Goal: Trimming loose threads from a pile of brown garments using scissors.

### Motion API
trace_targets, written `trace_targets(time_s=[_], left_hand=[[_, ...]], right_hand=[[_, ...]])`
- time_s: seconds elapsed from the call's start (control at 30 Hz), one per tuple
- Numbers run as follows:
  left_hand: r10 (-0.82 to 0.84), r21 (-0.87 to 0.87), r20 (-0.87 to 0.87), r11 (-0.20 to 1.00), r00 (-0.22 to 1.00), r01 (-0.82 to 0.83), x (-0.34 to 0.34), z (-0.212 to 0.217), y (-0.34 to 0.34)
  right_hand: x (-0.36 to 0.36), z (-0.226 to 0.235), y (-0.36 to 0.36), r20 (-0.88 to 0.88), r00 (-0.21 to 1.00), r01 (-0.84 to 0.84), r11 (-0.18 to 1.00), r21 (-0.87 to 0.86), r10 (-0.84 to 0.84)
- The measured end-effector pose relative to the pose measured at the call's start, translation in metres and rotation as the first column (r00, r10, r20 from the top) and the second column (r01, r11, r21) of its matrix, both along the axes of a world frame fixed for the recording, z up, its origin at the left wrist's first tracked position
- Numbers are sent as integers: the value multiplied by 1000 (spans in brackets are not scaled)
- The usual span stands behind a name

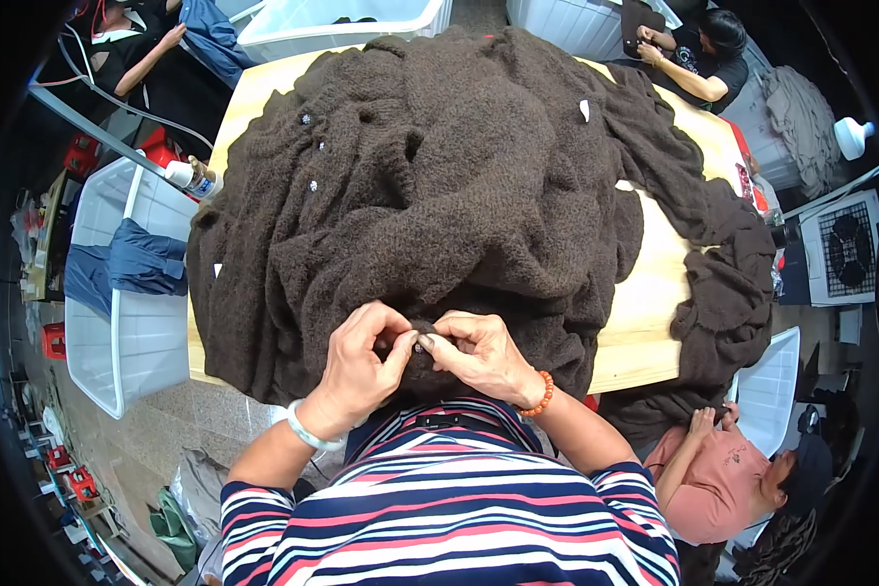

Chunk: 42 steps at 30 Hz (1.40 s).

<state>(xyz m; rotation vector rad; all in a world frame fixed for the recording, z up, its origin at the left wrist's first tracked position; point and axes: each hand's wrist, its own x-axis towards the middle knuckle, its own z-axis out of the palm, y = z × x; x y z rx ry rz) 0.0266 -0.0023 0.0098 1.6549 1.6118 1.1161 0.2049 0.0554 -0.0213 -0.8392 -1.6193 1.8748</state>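
A large dark brown knit cardigan (479,186) lies bunched over the table in front of me. Small shiny buttons (313,186) show along its left part. At the cardigan's near edge, close to my waist, my left hand (366,359) and my right hand (483,359) meet with thumbs and fingertips pinched together. Between their tips a small shiny button (419,348) shows, with brown knit right around it. Which fingertip presses on the button and which on the knit is hard to make out.
Under the knit is a pale wooden table (640,337). More brown knit (728,293) hangs over its right side. A white bin (117,342) with blue cloth (132,264) stands left, near a small bottle (190,178). Co-workers sit at lower right (708,479) and upper right (703,68).
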Motion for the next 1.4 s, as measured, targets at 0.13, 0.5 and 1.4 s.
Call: trace_targets(time_s=[0.13, 0.5, 1.4], left_hand=[[104, 103, -126, 990, 987, -91, 12, 10, -16], [208, -33, 323, 977, 923, -209, 15, -8, -32], [230, 159, 178, 953, 957, -259, 33, -26, -21]], right_hand=[[-1, 9, 1, 6, 999, 34, 994, -104, -33], [-6, 11, -6, -74, 992, 115, 977, 179, -103], [2, 18, -2, 105, 984, 102, 938, 331, -144]])
